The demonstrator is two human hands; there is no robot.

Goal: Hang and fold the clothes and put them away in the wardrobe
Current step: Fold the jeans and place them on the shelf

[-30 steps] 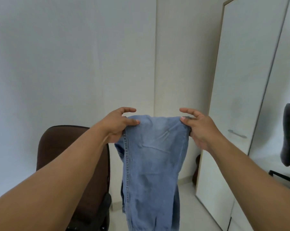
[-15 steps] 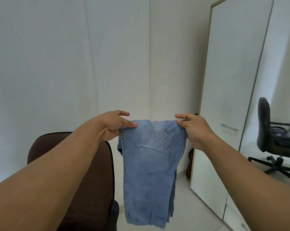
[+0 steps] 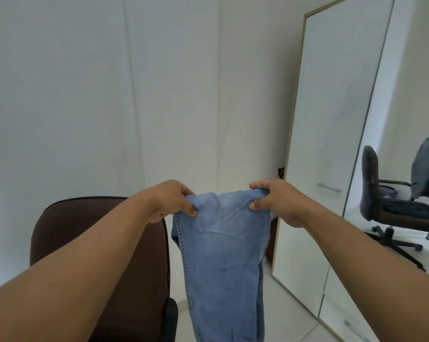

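Observation:
A pair of light blue jeans [image 3: 223,255] hangs folded lengthwise in front of me, in mid-air. My left hand [image 3: 170,199] pinches its top left corner. At the top right corner my right hand [image 3: 275,201] grips the cloth. The lower end of the jeans runs out of the frame at the bottom. The white wardrobe [image 3: 332,144] stands at the right with its door shut and a metal handle [image 3: 329,187] on it.
A dark brown office chair [image 3: 97,230] stands at the lower left, right beside the jeans. A mirror panel [image 3: 406,156] on the wardrobe's right shows a chair with clothes on it. White walls meet in a corner behind the jeans. The floor is pale tile.
My view has turned right, bringing more of the mirror and the reflected chair into sight. Both hands have tightened on the jeans' top edge and sit slightly closer together.

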